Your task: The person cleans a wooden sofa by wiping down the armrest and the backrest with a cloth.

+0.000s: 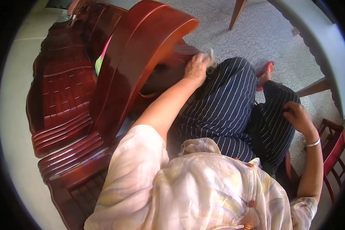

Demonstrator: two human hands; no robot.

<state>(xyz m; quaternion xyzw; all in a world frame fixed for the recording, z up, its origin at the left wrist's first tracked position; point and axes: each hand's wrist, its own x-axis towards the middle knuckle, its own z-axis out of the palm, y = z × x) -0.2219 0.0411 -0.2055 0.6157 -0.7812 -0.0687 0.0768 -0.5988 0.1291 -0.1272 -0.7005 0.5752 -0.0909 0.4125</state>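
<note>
My left hand (197,69) is closed on a crumpled pale cloth (211,59), which bunches out past the fingers. Beside it is the reddish-brown panel (176,59) below the curved wooden armrest (157,30); some blur shows there, and I cannot tell whether the cloth touches the wood. My right hand (299,117), with a bangle at the wrist, rests on the knee of my dark striped trousers (230,92). Its fingers are loosely bent and apart, with nothing in them.
A glossy wooden bench (67,88) with a slatted seat runs along the left. Something pink and green (102,57) lies behind the armrest. A small red wooden stool (333,147) stands at the right, near a covered table (329,46). One red shoe (267,70) is on the speckled floor.
</note>
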